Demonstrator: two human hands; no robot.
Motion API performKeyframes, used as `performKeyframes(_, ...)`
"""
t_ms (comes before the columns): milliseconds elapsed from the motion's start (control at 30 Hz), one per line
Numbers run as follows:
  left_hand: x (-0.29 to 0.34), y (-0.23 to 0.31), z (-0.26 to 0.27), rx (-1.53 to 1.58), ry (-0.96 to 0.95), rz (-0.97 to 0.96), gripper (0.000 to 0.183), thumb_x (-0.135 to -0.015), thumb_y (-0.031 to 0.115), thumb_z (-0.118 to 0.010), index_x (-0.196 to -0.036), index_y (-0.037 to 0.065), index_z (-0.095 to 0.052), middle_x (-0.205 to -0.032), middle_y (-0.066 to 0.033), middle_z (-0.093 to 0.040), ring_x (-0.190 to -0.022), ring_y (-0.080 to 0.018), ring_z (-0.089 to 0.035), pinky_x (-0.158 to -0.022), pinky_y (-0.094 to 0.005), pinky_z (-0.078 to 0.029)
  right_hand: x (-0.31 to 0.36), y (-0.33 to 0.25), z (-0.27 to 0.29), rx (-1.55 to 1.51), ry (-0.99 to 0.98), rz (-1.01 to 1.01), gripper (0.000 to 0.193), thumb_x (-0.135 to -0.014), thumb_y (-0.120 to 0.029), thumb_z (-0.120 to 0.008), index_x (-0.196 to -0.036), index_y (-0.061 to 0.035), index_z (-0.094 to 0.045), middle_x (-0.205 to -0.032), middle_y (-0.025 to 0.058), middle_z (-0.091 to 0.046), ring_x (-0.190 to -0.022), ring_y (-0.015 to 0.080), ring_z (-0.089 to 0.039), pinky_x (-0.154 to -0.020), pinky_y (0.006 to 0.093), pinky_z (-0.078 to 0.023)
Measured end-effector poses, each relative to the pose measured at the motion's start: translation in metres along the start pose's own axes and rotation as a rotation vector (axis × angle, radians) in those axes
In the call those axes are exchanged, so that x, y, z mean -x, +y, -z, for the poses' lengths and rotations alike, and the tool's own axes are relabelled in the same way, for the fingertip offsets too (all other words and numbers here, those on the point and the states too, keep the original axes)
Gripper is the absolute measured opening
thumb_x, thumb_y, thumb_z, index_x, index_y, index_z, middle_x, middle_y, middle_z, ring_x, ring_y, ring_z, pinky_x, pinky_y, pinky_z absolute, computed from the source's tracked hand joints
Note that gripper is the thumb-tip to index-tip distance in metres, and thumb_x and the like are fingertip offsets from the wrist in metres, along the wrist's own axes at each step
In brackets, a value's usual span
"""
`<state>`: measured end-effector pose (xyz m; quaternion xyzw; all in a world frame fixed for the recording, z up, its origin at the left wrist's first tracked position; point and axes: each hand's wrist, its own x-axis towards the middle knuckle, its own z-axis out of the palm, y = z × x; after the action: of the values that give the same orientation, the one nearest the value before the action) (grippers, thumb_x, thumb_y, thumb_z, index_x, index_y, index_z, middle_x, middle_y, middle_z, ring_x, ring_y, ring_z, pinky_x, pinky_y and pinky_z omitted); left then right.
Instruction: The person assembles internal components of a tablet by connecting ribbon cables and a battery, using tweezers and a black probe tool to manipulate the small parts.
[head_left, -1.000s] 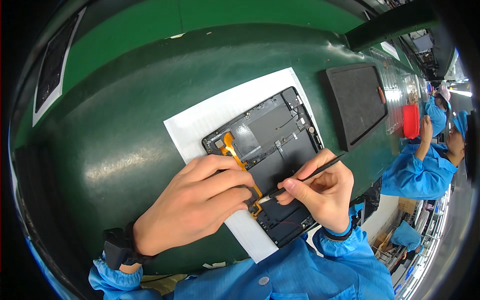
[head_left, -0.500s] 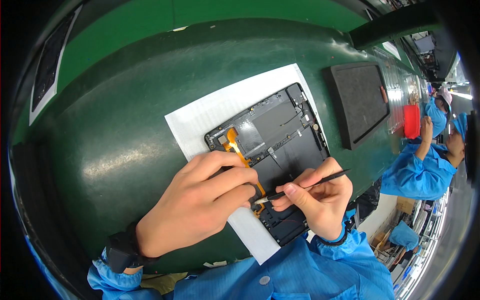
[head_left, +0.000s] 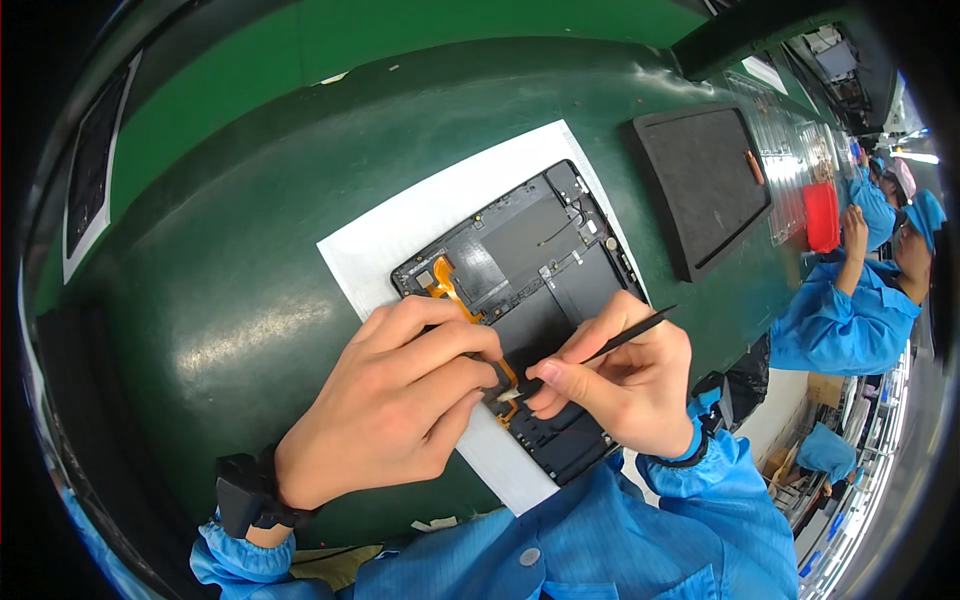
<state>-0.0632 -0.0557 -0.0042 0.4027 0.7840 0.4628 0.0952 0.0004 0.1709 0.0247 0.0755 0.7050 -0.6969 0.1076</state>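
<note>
An open black tablet housing [head_left: 530, 300] lies tilted on a white sheet [head_left: 360, 240]. An orange flex cable [head_left: 445, 280] runs down its left side and passes beneath my fingers. My left hand [head_left: 400, 385] is closed over that left edge, fingers bent and fingertips against the cable area; what they pinch is hidden. Between thumb and fingers, my right hand [head_left: 625, 380] grips a slim black pen-shaped tool [head_left: 640, 328]. Its pale tip touches or hovers just over the lower part of the cable, beside the left fingertips; I cannot tell which.
To the right on the green table [head_left: 230, 240] sits a dark foam tray [head_left: 700, 180] with a small copper-coloured piece. Beyond it are clear plastic trays [head_left: 780, 150] and a red bin [head_left: 822, 218]. Co-workers in blue [head_left: 845, 310] are at the far right.
The whole scene has shifted slightly up and left in the picture. My right hand and the tool tip have moved closer to the left fingertips. Both hands keep their hold.
</note>
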Motion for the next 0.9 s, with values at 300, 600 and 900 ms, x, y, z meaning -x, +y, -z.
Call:
performKeyframes(300,-0.001,0.002,0.002,-0.026,-0.015,-0.02,0.023,-0.07,-0.001,-0.082,-0.089,0.004,-0.07,-0.111,-0.0048,-0.069,-0.107,-0.0301,-0.06,-0.092,-0.0421,-0.049,0.003,-0.01,0.006,0.277,-0.089,0.274,0.015,-0.088,0.014,-0.071,-0.089,0.005,-0.059,-0.086,0.0246,-0.073,-0.074,0.0257,-0.077,-0.066,0.0306,-0.064)
performKeyframes(600,-0.002,-0.004,0.002,0.089,0.05,-0.008,0.032,-0.069,-0.004,-0.083,-0.095,0.001,-0.066,-0.113,-0.012,-0.068,-0.103,-0.0345,-0.063,-0.088,-0.0421,-0.053,-0.004,-0.032,0.018,0.676,-0.54,0.555,0.016,-0.074,0.007,-0.082,-0.084,0.002,-0.07,-0.088,0.0209,-0.075,-0.067,0.0261,-0.073,-0.055,0.0306,-0.057)
performKeyframes(900,-0.003,-0.002,0.008,-0.053,0.137,0.048,0.04,-0.065,0.007,-0.09,-0.098,0.003,-0.068,-0.122,-0.0116,-0.065,-0.114,-0.0352,-0.059,-0.095,-0.0445,-0.051,0.019,0.008,0.004,-0.067,0.113,0.056,0.014,-0.09,0.011,-0.072,-0.088,0.0065,-0.059,-0.081,0.0202,-0.073,-0.071,0.0208,-0.076,-0.062,0.0281,-0.063)
